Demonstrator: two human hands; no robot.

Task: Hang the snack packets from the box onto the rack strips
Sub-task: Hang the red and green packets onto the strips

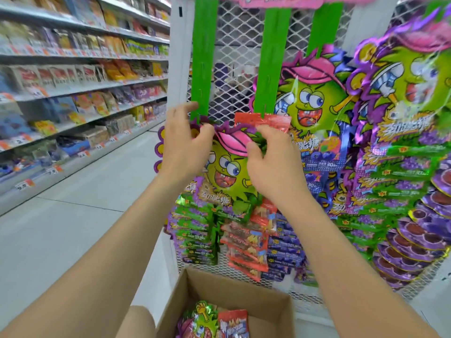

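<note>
Shelving (73,93): long metal tiers at the far left, packed with blurred bags and cartons, price tags along the edges
Floor (73,228): pale, smooth tiles with thin joints
Left hand (185,142): raised at the foot of the left strip, thumb and curled fingers pinching the upper left edge of the snack packet, two fingertips reaching to the strip
Left strip (203,57): flat, narrow green plastic band hanging upright on the rack, small notches down its middle
Box (244,296): plain brown cardboard, open-topped, low in view below the hands
Loose packets (202,318): glossy foil, one green and one red, lying in the box
Snack packet (227,172): shiny foil cut to a jagged outline, with a green cartoon face under a pink cap and a purple border; held between both hands just below the left strip
Mesh rack (236,32): white diamond-pattern wire panel behind the strips
Right hand (271,162): fingers bent over the packet's upper right edge, thumb beneath, pinching it
Middle strip (273,57): a second green band, a red crinkled packet (266,120) at its lower end
Hung packets (402,142): overlapping green and purple foil rows filling the right side
</note>
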